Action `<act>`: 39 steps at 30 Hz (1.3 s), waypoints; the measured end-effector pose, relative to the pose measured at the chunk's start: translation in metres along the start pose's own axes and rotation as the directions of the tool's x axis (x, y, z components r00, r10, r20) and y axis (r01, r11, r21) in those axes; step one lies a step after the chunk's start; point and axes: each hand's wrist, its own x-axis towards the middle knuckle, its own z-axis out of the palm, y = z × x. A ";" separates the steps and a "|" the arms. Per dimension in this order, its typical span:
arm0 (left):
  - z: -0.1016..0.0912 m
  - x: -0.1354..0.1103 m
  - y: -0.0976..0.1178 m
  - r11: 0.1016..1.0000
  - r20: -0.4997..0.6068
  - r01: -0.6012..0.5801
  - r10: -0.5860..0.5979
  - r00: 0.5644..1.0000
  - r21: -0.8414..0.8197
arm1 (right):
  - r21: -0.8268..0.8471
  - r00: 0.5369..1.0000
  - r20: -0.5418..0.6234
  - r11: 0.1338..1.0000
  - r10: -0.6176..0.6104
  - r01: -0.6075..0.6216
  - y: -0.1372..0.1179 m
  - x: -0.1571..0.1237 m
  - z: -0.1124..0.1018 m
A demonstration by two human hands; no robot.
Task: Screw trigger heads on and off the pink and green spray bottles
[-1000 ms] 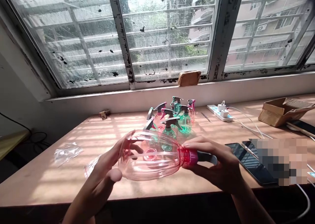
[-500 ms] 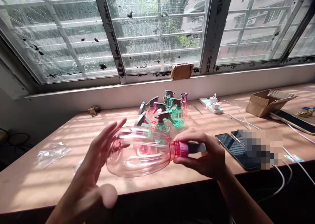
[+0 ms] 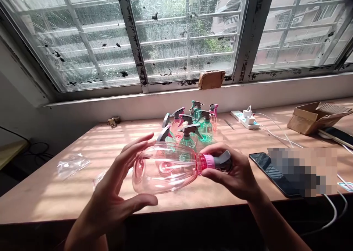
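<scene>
A clear pink spray bottle (image 3: 168, 175) lies sideways in the air above the near part of the table. My right hand (image 3: 237, 174) is closed around its grey trigger head (image 3: 223, 160), by the pink collar (image 3: 209, 161). My left hand (image 3: 116, 185) curves around the bottle's base with fingers and thumb apart; whether it touches the plastic I cannot tell. A thin tube runs inside the bottle. Behind it stand several pink and green spray bottles, among them a green one (image 3: 206, 129) and a pink one (image 3: 176, 125).
Crumpled clear plastic (image 3: 73, 165) lies on the table (image 3: 49, 203) at left. To the right are a phone (image 3: 271, 172), a power strip (image 3: 245, 119) with white cables, and an open cardboard box (image 3: 306, 118). A brown block (image 3: 211, 79) rests on the windowsill.
My left thumb has come up closer beneath the bottle. The trigger head has turned a little in my right hand. The whole view has shifted slightly.
</scene>
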 end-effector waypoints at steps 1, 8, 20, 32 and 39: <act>0.002 0.001 0.000 0.998 0.006 0.027 -0.027 1.000 -0.062 | -0.034 0.996 -0.031 0.996 -0.079 0.078 -0.001 0.000 0.000; 0.024 0.003 0.007 0.933 -0.076 0.225 -0.256 0.964 -0.281 | -0.228 0.800 -0.044 0.785 -0.599 0.576 0.004 -0.008 0.012; 0.048 0.010 0.011 0.989 -0.483 -0.088 0.019 0.876 -0.121 | 0.311 0.982 -0.178 0.950 0.069 -0.010 0.013 -0.016 0.042; 0.053 0.011 0.008 0.950 -0.482 -0.194 0.292 0.826 0.243 | 0.683 0.857 0.327 0.527 0.398 -0.505 0.021 -0.002 0.041; 0.014 0.005 0.003 0.962 0.029 -0.071 0.066 0.997 0.265 | 0.447 0.886 0.137 0.770 0.444 -0.455 0.007 -0.002 0.003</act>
